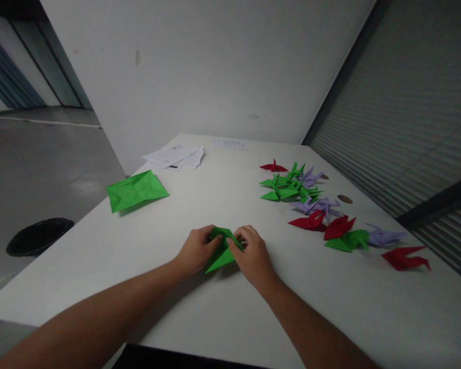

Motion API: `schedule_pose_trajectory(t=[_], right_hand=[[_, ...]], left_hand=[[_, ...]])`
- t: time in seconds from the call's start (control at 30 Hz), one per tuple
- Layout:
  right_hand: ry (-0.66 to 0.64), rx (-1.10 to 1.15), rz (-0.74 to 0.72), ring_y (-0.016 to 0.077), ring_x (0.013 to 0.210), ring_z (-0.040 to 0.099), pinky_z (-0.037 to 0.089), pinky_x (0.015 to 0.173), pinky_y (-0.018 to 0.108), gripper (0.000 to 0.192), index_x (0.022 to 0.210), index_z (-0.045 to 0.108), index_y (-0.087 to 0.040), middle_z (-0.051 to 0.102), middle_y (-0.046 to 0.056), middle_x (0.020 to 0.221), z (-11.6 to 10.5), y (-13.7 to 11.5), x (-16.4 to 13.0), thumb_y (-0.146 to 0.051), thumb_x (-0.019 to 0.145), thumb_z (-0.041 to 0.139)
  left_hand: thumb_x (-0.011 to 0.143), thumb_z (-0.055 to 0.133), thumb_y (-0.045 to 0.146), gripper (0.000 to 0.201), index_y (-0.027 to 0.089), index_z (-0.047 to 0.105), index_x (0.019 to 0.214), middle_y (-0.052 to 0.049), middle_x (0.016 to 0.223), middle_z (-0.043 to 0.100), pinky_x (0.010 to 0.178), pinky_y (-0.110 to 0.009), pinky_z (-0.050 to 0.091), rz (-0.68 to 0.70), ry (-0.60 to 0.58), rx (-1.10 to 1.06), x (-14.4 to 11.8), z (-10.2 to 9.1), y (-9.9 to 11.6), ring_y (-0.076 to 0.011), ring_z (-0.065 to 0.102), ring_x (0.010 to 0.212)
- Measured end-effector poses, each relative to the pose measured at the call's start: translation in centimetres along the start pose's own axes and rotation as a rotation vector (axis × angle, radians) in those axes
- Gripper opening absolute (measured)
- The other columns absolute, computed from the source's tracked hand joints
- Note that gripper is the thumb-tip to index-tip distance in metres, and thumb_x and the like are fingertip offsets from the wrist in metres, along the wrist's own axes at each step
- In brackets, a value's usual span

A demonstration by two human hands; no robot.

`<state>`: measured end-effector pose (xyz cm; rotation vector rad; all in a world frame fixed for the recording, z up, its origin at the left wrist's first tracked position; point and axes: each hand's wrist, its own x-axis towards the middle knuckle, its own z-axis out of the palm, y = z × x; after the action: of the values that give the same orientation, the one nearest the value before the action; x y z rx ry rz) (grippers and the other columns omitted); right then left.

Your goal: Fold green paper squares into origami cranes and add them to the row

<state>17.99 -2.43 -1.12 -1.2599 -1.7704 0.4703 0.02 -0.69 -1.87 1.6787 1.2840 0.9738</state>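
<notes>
A: Where are the two hands, and what do they hold?

B: Near the middle of the white table [230,318], towards its near edge. The left hand [195,251] and the right hand [253,255] meet over a partly folded green paper [219,259]. Both have their fingers closed on it, pinching its far folds, while a pointed flap lies flat on the table, aimed near-left.

A: What lies on the left of the table?

B: A creased green sheet [135,190], opened out, well apart from the hands. Beyond it, a stack of white printed papers [175,156] near the far edge.

A: And on the right?

B: A scatter of finished folded figures: green cranes [286,188] and lilac ones [318,206] farther off, red cranes [322,223] nearer, and one red crane [405,258] farthest right.

A: Anything off the table?

B: A black round bin [38,236] on the floor, far left.
</notes>
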Motion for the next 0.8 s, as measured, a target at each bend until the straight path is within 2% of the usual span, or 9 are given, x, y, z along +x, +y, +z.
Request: schedule_pose_trajectory(t=[0.13, 0.27, 0.47, 0.6, 0.8], right_hand=[[-0.01, 0.004, 0.002, 0.019, 0.077, 0.054, 0.043, 0.064, 0.029, 0.018, 0.074, 0.049, -0.023, 0.052, 0.0, 0.08, 0.1, -0.2, -0.1, -0.014, 0.083, 0.062], [-0.013, 0.04, -0.018, 0.0196, 0.079, 0.054, 0.044, 0.065, 0.029, 0.018, 0.075, 0.049, -0.023, 0.052, 0.001, 0.083, 0.1, -0.3, -0.3, -0.01, 0.079, 0.061], [0.002, 0.062, -0.159, 0.0227, 0.091, 0.057, 0.051, 0.078, 0.034, 0.034, 0.09, 0.055, -0.022, 0.053, 0.005, 0.099, 0.1, -0.5, -0.8, 0.0, 0.064, 0.058], [0.016, 0.047, -0.295, 0.025, 0.098, 0.058, 0.054, 0.086, 0.039, 0.043, 0.107, 0.058, -0.02, 0.051, 0.009, 0.108, 0.0, -0.5, -1.2, -0.001, 0.069, 0.06], [0.043, 0.0, -0.398, 0.0266, 0.1, 0.058, 0.057, 0.085, 0.043, 0.046, 0.115, 0.058, -0.022, 0.05, 0.011, 0.113, -0.1, -0.5, -1.6, -0.002, 0.073, 0.061]], left_hand=[[0.087, 0.056, 0.031, 0.019, 0.017, 0.068, 0.079, 0.001, 0.067, 0.062, 0.06, -0.027, 0.039, -0.017, 0.008, 0.034, 0.0, -0.1, 0.1, -0.0156, 0.054, 0.064], [0.08, 0.057, 0.021, 0.013, 0.018, 0.069, 0.084, 0.0, 0.073, 0.067, 0.067, -0.028, 0.043, 0.021, 0.075, 0.047, 0.1, -0.3, 0.2, -0.0166, 0.059, 0.071], [0.071, 0.069, 0.02, 0.014, 0.018, 0.068, 0.085, 0.001, 0.071, 0.067, 0.061, -0.025, 0.045, 0.063, 0.147, -0.074, -0.2, -0.9, 0.5, -0.0154, 0.059, 0.065], [0.069, 0.073, 0.021, 0.014, 0.018, 0.071, 0.082, 0.001, 0.069, 0.069, 0.059, -0.024, 0.047, 0.055, 0.208, -0.14, -0.4, -1.2, 0.8, -0.0157, 0.061, 0.063], [0.066, 0.077, 0.021, 0.011, 0.019, 0.076, 0.076, 0.0, 0.068, 0.074, 0.059, -0.024, 0.051, 0.028, 0.222, -0.229, -0.4, -1.6, 1.1, -0.016, 0.066, 0.062]])
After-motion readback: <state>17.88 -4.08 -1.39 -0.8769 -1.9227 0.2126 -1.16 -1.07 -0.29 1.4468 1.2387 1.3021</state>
